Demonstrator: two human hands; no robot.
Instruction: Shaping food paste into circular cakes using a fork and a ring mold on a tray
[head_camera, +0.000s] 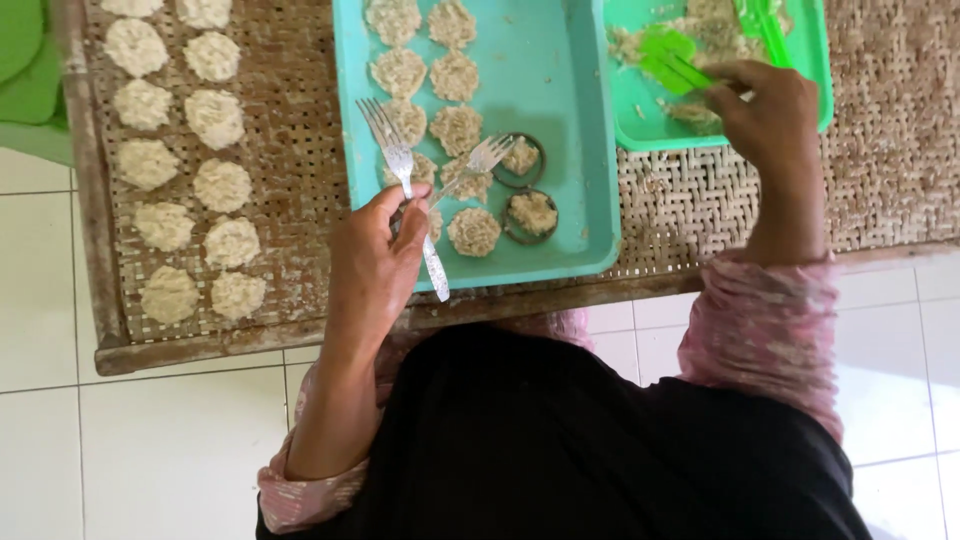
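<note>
Two metal forks (415, 175) are gripped together in the left hand (375, 265) over the teal tray (560, 90), beside round rice patties (455, 130) and two metal ring moulds (530, 215). Right of that tray, a green spoon (675, 60) is clasped by the right hand (765, 110) in a green container (650, 125).

White glossy tiled floor (150, 430) with thin grey grout lines, low wood-framed bench (200, 350) topped with woven cane, soft daylight glare on tiles at right, green plastic object (25, 70) at upper left corner
</note>
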